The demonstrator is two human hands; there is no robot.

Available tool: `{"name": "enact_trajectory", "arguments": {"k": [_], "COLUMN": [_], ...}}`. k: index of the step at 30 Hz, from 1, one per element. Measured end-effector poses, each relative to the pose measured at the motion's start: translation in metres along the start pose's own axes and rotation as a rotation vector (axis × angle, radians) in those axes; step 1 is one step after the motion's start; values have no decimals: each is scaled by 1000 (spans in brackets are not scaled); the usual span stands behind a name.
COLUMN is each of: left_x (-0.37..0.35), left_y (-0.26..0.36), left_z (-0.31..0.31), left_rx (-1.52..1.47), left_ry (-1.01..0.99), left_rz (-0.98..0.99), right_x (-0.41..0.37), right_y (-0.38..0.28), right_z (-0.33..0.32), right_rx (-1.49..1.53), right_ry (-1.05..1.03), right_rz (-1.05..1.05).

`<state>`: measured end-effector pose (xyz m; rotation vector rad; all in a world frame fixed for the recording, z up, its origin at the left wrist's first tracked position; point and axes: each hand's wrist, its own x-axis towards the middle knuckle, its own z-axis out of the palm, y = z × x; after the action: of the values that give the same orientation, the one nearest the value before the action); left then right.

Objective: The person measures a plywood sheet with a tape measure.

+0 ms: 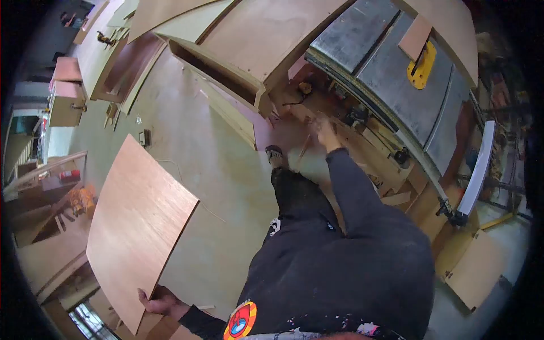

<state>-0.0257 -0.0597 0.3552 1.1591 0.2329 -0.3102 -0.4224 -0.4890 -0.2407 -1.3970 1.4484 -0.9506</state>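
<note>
A large, thin plywood sheet (139, 221) stands tilted at the left of the view. My left hand (160, 301) is closed around its lower right edge, with the thumb on the face towards me. My right arm reaches forward past my leg, and my right hand (326, 135) is smeared by motion, so its fingers cannot be made out. Beside it is the cluttered space under a table saw (368, 45) with a grey metal top. The saw has a yellow insert plate (422, 68), and a small wood piece (415, 37) lies next to it.
A long wooden box frame (215, 71) stands ahead, with a wood panel (232, 110) leaning by it. Wood offcuts (396, 198) lie below the saw on the right. A board (476, 269) rests at the lower right. Cabinets and shelves line the left side.
</note>
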Motion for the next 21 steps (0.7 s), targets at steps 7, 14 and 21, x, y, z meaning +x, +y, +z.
{"name": "enact_trajectory", "arguments": {"k": [7,14,21], "left_x": [120,167,241], "left_y": [-14,-70,-163], "left_z": [29,176,266], "left_rx": [7,-176,-82], "left_ry": [-165,-635,-1000], "left_rz": [40,-45,-124], "right_x": [-91,-62,75], "right_y": [-210,-380,-490], "right_z": [2,51,51], "right_rx": [-275,684,960], "right_ry": [-377,-900,-708], "right_rz": [295,167,267]}}
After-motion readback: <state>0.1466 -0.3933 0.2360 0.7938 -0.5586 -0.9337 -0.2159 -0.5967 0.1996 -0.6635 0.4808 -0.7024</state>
